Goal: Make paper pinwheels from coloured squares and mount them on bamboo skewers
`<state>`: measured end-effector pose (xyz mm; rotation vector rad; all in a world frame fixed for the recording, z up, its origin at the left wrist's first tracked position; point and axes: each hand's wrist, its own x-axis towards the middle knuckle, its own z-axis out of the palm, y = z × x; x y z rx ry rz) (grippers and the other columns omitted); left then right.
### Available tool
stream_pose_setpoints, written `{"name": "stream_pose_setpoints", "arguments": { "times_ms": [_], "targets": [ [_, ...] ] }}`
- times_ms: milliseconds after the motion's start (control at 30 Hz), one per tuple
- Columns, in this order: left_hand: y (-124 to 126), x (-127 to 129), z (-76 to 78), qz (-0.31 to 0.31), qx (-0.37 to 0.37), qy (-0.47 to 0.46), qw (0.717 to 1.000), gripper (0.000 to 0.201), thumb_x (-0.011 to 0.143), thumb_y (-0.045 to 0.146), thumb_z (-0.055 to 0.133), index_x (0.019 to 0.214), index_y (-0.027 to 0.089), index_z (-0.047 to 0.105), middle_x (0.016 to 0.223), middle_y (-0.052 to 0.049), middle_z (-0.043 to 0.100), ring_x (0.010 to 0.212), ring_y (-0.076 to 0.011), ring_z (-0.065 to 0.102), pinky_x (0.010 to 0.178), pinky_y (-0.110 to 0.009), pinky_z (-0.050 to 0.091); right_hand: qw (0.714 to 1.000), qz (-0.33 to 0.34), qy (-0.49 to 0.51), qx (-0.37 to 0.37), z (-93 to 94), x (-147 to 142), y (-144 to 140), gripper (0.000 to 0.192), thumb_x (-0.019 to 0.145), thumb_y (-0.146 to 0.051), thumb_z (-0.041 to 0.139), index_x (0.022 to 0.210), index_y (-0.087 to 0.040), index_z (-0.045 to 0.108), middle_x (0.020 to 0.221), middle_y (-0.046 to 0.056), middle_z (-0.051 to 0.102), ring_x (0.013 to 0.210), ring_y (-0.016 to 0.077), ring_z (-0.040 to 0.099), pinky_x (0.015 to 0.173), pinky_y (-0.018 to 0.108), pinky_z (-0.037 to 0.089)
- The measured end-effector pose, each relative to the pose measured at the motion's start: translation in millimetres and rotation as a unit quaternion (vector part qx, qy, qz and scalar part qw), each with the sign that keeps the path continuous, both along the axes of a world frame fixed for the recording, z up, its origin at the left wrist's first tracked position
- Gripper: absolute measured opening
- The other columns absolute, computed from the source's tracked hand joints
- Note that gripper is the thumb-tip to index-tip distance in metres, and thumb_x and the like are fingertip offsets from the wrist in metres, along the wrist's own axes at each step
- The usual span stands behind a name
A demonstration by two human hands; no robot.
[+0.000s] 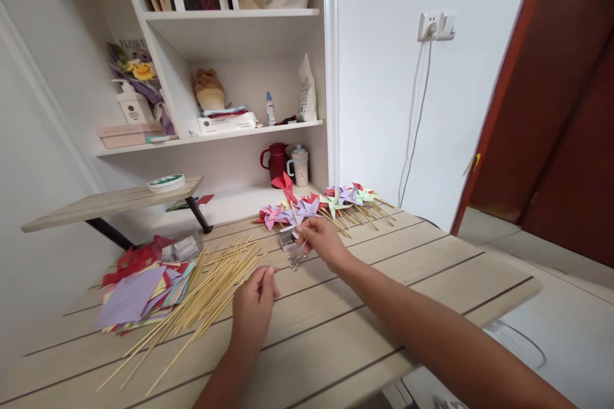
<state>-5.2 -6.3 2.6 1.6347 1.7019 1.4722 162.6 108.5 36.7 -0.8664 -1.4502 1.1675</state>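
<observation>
A person's right hand (319, 239) pinches the stick of a red pinwheel (284, 186) between thumb and fingers, the paper head standing above and slightly left of the knuckles over a slatted table (384, 287). The left hand (254, 300), lower and nearer the body, is loosely curled, its thumb close to the forefinger; whether anything small sits in that grip cannot be told.

Just left of the right hand's fingertips is a small box (288, 239), with a scatter of small metal pieces (294, 262) in front of it, between the two hands. Finished pinwheels (336, 202) in red, pink, purple and pale green lie behind the right hand and off to its right, their sticks pointing back toward the forearm. Close on the left hand's left is a loose spread of bare sticks (206, 307), and farther left a pile of colored paper squares (134, 294).

A stretch of planks separates the two hands, and a broader one runs under the right forearm to the table's rounded corner, well to the right. The near edge passes beneath that forearm. Beyond the pinwheels, shelving (230, 131) bounds the far side, with a red jug (277, 161) and a lidded mug (300, 167) directly past the right hand.
</observation>
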Motion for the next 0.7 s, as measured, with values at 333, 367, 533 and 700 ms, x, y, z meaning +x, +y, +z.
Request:
{"name": "stream_pose_setpoints", "arguments": {
  "times_ms": [333,367,533,700],
  "targets": [
    [-2,2,1.0,-0.016,0.016,0.063,0.998,0.039,0.092,0.051,0.05,0.092,0.023,0.076,0.055,-0.001,0.063,0.049,-0.0172,0.053,0.054,-0.027,0.038,0.929,-0.287,-0.227,0.053,1.9,91,56,0.025,0.092,-0.035,0.052,0.079,-0.019,0.068,0.074,0.004,0.075,0.057,0.0156,0.065,0.062,0.027,0.045],
    [-2,3,1.3,-0.019,0.017,0.067,0.997,0.038,0.092,0.051,0.05,0.092,0.023,0.076,0.054,0.0,0.062,0.049,-0.0173,0.053,0.054,-0.027,0.038,0.919,-0.307,-0.243,0.042,-2.8,98,59,0.027,0.092,-0.035,0.052,0.079,-0.019,0.068,0.074,0.005,0.075,0.058,0.0164,0.065,0.063,0.028,0.044],
    [-2,3,2.4,-0.034,0.002,0.09,0.995,0.036,0.091,0.049,0.05,0.089,0.024,0.076,0.054,0.0,0.062,0.049,-0.0178,0.052,0.055,-0.027,0.035,0.881,-0.349,-0.32,0.002,-22.1,112,65,0.028,0.093,-0.038,0.053,0.081,-0.021,0.072,0.076,0.005,0.075,0.066,0.019,0.065,0.062,0.029,0.038],
    [0,4,0.9,-0.093,-0.05,0.151,0.983,0.03,0.088,0.041,0.054,0.068,0.026,0.071,0.052,0.0,0.061,0.05,-0.0189,0.052,0.055,-0.027,0.031,0.852,-0.356,-0.384,-0.005,-26.7,109,66,0.025,0.093,-0.036,0.056,0.082,-0.023,0.074,0.083,0.009,0.075,0.083,0.0239,0.067,0.064,0.03,0.036]
  ]
}}
